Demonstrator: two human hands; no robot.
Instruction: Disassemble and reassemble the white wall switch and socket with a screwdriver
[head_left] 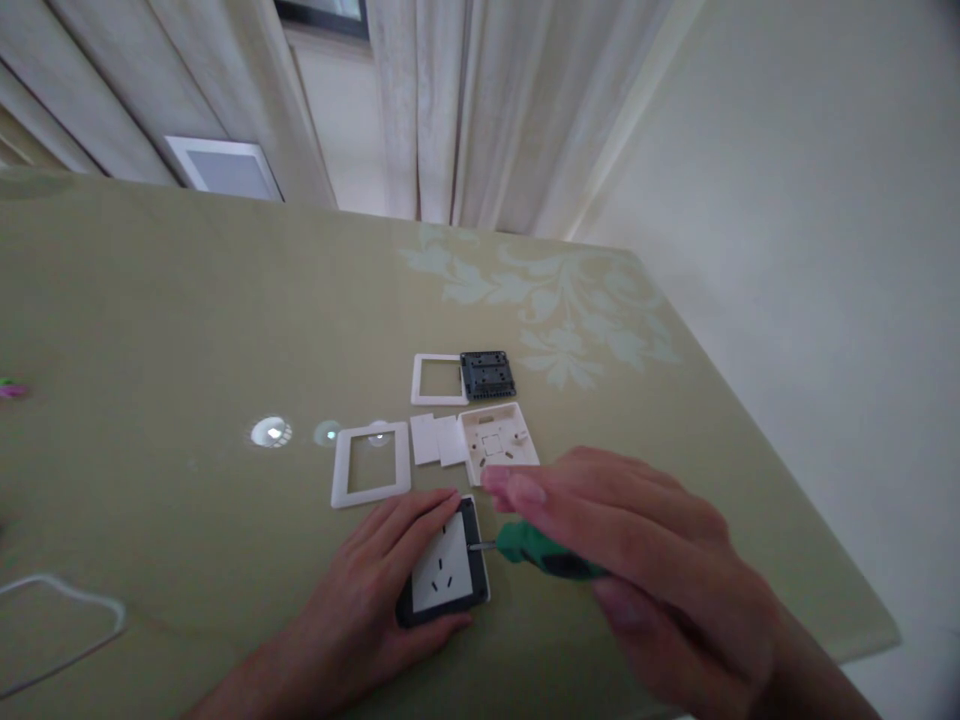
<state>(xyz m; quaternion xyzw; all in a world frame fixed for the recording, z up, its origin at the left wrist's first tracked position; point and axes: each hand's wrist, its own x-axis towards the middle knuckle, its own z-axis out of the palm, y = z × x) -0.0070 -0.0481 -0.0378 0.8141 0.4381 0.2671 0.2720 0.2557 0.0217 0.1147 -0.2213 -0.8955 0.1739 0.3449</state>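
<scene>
Holds socket (444,574) on tabletop (217,300) w/ L hand (375,575), clamping fingers & thumb across its far & near ends. Grips green screwdriver (551,555) in R hand (660,560) w/ fingers tog. on handle, resting tip on socket's dark rt rim. Past socket: white box (500,440), 2 white tiles (451,440), 2 white frames (342,466), dark plate (487,376).

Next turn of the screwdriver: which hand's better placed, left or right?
Probably the right hand: it holds the green screwdriver, whose shaft reaches the dark edge of the socket. The left hand is occupied, gripping the socket's opposite side.
</scene>
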